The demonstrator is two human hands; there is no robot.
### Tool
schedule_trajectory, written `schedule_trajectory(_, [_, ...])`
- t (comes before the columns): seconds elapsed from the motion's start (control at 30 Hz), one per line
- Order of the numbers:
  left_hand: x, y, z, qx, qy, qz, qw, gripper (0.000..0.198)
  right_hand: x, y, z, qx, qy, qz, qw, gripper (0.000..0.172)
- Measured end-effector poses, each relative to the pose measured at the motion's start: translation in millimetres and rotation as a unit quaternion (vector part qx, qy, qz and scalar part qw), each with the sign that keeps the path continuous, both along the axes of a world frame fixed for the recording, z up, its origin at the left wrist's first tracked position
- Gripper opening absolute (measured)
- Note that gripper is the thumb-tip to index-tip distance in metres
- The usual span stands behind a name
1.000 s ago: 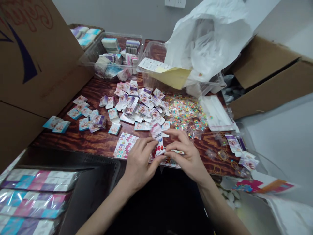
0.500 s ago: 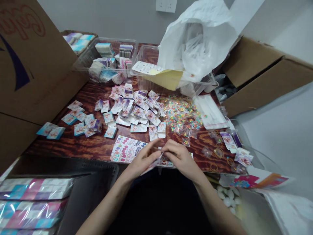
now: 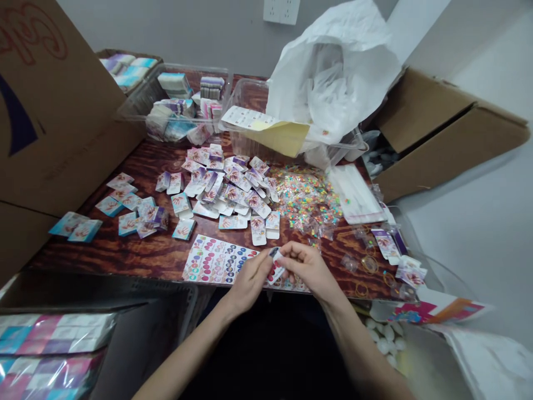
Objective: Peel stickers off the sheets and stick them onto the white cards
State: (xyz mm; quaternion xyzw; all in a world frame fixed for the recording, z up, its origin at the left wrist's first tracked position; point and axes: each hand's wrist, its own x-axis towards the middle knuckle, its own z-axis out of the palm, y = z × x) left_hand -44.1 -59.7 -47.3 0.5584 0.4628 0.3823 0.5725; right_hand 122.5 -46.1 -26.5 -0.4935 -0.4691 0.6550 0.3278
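- Small printed card (image 3: 275, 271): flat, white, with rows of red and dark ovals; held between both hands, above the near edge of the table (image 3: 166, 261).
- Left hand (image 3: 249, 279): fingers together, thumb and fingers pinching the left side of the card.
- Right hand (image 3: 310, 271): fingers curled, thumb and forefinger pinching the card's right side.
- Printed sheet (image 3: 214, 261): thin, flat, with columns of coloured ovals; lies on the wood-grain tabletop, partly under the hands.
- Small boxes (image 3: 236, 194): folded card, white, purple and blue, some flaps open; loose pile beyond the hands.
- Clear sachets (image 3: 308, 194): glossy film with multicoloured bits inside; heap touching the pile's right side.
- Rubber bands (image 3: 369, 265): thin yellowish loops, near the right edge.
- Left clear tub (image 3: 135, 115): rigid transparent plastic, containing banded stacks of small cartons.
- Right clear tub (image 3: 245, 145): a yellow sheet (image 3: 287, 139) and a crumpled white bag (image 3: 287, 72) rest across it.
- Dark crate (image 3: 141, 333), lower left from where I stand: contains film-wrapped rows of pink, blue, purple and white packs.
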Motion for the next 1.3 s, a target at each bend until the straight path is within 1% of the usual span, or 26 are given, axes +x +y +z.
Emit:
schedule_trajectory(0.03, [0.6, -1.6, 0.9, -0.005, -0.01, -0.024, 1.0, 0.033, -0.6, 2.8, -3.9, -0.009, 0.015, -0.006, 1.0, 0.028])
schedule_trajectory(0.1, [0.4, -2.8, -0.5, -0.054, -0.028, -0.023, 0.998, 0.033, 3.1, 12.0, -13.1, 0.015, -0.01, -0.025, 1.0, 0.03])
schedule_trajectory(0.13, [-0.2, -2.2, -2.4, -0.085, -0.033, -0.007, 0.996, 0.034, 7.0, 18.1, -18.1, 0.053, -0.059, -0.042, 0.996, 0.028])
schedule_trajectory(0.17, [-0.8, -0.9, -4.7, -0.114, -0.036, 0.01, 0.993, 0.036, 11.5, 24.8, -23.3, 0.106, -0.134, -0.068, 0.983, 0.025])
schedule_trajectory(0.2, [-1.0, 1.0, -7.1, -0.136, -0.037, 0.023, 0.99, 0.037, 16.0, 31.7, -28.6, 0.173, -0.226, -0.094, 0.954, 0.021])
schedule_trajectory(0.23, [-0.7, 3.4, -9.2, -0.147, -0.039, 0.033, 0.988, 0.038, 20.1, 38.5, -34.0, 0.235, -0.318, -0.103, 0.913, 0.016])
schedule_trajectory(0.3, [1.7, 8.9, -11.7, -0.149, -0.047, 0.042, 0.987, 0.038, 26.1, 50.0, -44.1, 0.313, -0.452, -0.083, 0.831, 0.017])
schedule_trajectory(0.33, [3.6, 11.8, -12.3, -0.151, -0.056, 0.045, 0.986, 0.037, 28.1, 54.2, -48.1, 0.329, -0.491, -0.062, 0.804, 0.018])
schedule_trajectory(0.37, [5.7, 14.7, -12.5, -0.155, -0.064, 0.048, 0.985, 0.036, 29.7, 57.1, -51.0, 0.337, -0.512, -0.045, 0.789, 0.019])
schedule_trajectory(0.4, [7.5, 17.4, -12.6, -0.162, -0.071, 0.051, 0.983, 0.036, 31.2, 58.6, -52.3, 0.34, -0.519, -0.037, 0.783, 0.021])
schedule_trajectory(0.43, [8.9, 20.0, -12.9, -0.169, -0.074, 0.054, 0.981, 0.036, 32.6, 58.7, -51.8, 0.344, -0.513, -0.042, 0.785, 0.023])
schedule_trajectory(0.5, [10.4, 24.3, -14.2, -0.175, -0.073, 0.053, 0.98, 0.036, 34.6, 54.7, -45.4, 0.354, -0.458, -0.088, 0.811, 0.023])
schedule_trajectory(0.57, [10.7, 27.1, -16.5, -0.169, -0.066, 0.04, 0.983, 0.036, 33.5, 46.5, -33.3, 0.337, -0.356, -0.141, 0.86, 0.02])
schedule_trajectory(0.6, [10.9, 27.9, -17.7, -0.165, -0.062, 0.028, 0.984, 0.035, 31.1, 41.6, -26.4, 0.306, -0.298, -0.146, 0.892, 0.017])
schedule_trajectory(0.67, [12.0, 28.4, -18.8, -0.154, -0.053, -0.004, 0.987, 0.029, 22.8, 32.4, -13.8, 0.217, -0.201, -0.091, 0.951, 0.01])
schedule_trajectory(0.7, [12.8, 28.2, -18.4, -0.142, -0.051, -0.021, 0.988, 0.024, 17.6, 28.8, -9.1, 0.193, -0.179, -0.053, 0.963, 0.007])
schedule_trajectory(0.77, [14.3, 27.4, -15.3, -0.115, -0.052, -0.051, 0.991, 0.019, 7.7, 24.5, -4.3, 0.21, -0.188, -0.01, 0.96, 0.006])
schedule_trajectory(0.83, [14.5, 26.5, -10.3, -0.112, -0.068, -0.075, 0.989, 0.023, 1.5, 23.6, -5.0, 0.261, -0.227, -0.02, 0.938, 0.006])
schedule_trajectory(0.87, [14.0, 26.2, -7.8, -0.124, -0.079, -0.084, 0.986, 0.02, 0.5, 23.9, -6.7, 0.271, -0.24, -0.034, 0.932, 0.003])
schedule_trajectory(0.9, [13.1, 25.9, -5.6, -0.143, -0.09, -0.09, 0.982, 0.017, 0.8, 24.6, -9.0, 0.262, -0.239, -0.048, 0.934, 0.006])
schedule_trajectory(0.97, [10.6, 25.6, -2.9, -0.174, -0.106, -0.106, 0.973, 0.024, 4.6, 26.1, -13.6, 0.196, -0.193, -0.043, 0.961, 0.015])
schedule_trajectory(1.03, [8.0, 25.2, -2.4, -0.182, -0.107, -0.118, 0.97, 0.03, 10.4, 26.6, -16.7, 0.109, -0.109, 0.004, 0.988, 0.017])
schedule_trajectory(1.07, [6.7, 24.7, -2.5, -0.179, -0.102, -0.127, 0.97, 0.031, 13.4, 26.4, -17.4, 0.074, -0.069, 0.029, 0.994, 0.018])
schedule_trajectory(1.13, [3.6, 23.2, -1.6, -0.163, -0.075, -0.148, 0.973, 0.031, 18.4, 24.9, -17.8, 0.043, -0.027, 0.051, 0.997, 0.019])
schedule_trajectory(1.2, [-1.3, 21.8, 2.0, -0.11, -0.011, -0.162, 0.981, 0.029, 22.1, 23.3, -17.9, 0.04, -0.019, 0.042, 0.998, 0.02])
schedule_trajectory(1.3, [-14.3, 24.2, 9.1, 0.06, 0.132, -0.135, 0.98, 0.022, 27.4, 23.2, -20.0, 0.03, -0.018, 0.005, 0.999, 0.023])
